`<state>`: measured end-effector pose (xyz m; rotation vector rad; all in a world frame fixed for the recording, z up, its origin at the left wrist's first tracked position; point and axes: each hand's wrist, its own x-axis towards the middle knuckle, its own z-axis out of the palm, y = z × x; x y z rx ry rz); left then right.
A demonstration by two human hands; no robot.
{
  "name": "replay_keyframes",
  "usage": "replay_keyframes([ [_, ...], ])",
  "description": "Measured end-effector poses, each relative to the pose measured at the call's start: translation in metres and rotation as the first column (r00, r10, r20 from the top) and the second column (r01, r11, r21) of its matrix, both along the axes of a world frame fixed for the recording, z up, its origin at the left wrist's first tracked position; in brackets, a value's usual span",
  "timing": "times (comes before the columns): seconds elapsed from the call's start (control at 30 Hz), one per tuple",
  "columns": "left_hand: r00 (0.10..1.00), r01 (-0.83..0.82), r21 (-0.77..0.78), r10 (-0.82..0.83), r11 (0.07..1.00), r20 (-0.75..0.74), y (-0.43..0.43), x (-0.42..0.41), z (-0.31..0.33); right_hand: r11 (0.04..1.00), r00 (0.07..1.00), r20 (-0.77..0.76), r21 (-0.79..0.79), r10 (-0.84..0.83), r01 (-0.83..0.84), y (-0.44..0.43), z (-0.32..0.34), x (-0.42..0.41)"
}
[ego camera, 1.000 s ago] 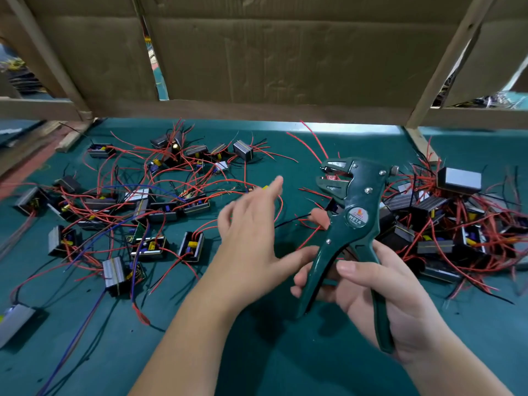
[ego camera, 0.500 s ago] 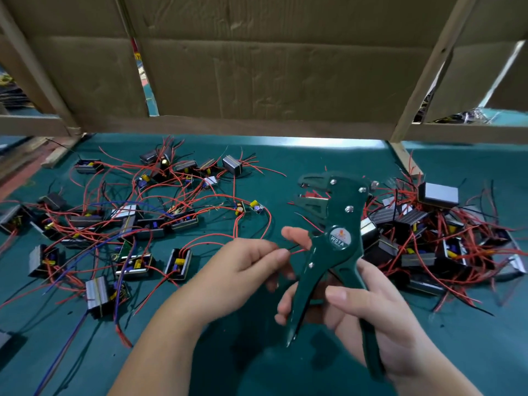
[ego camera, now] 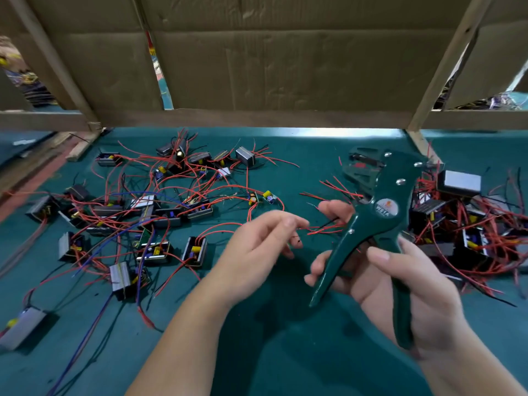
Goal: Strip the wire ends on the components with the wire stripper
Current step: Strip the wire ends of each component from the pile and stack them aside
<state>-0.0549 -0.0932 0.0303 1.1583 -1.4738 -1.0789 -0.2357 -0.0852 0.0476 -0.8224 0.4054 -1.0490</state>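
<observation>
Over mat [ego camera: 285,352], left hand [ego camera: 257,252] pinching wire [ego camera: 320,228], right hand [ego camera: 428,304] gripping stripper [ego camera: 383,212]

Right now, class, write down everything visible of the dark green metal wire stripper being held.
The dark green wire stripper looks like painted metal, with silver rivets, a round white-and-orange label and two long handles spread apart. It stands tilted, head up and away, over the green table mat. The right hand grips both handles. The left hand pinches thin red wires that reach its neck; contact is unclear.
</observation>
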Motion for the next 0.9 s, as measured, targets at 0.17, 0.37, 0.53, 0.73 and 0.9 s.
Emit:
replay_keyframes([
  [0.17,0.978,0.083,-0.069,-0.068,0.994,0.197,0.002,-0.004,0.002,0.999,1.000,-0.010,0.025,0.028,-0.028,0.003,0.001,0.005],
  [0.37,0.960,-0.016,-0.272,0.091,0.962,0.264,-0.001,0.006,0.002,0.999,0.997,0.077,0.034,0.011,-0.014,0.010,0.005,0.007],
  [0.53,0.922,-0.052,-0.381,0.191,0.923,0.337,-0.004,0.009,-0.004,0.998,0.998,0.054,0.053,-0.025,0.023,0.015,0.009,0.011],
  [0.73,0.934,-0.067,-0.417,0.204,0.906,0.293,-0.002,0.002,-0.003,0.995,0.986,0.134,0.014,-0.097,0.096,0.022,0.015,0.011],
  [0.9,0.985,0.092,-0.098,-0.076,0.991,0.153,0.001,-0.003,0.004,0.992,0.989,0.084,0.004,-0.123,0.123,0.016,0.017,0.008],
])
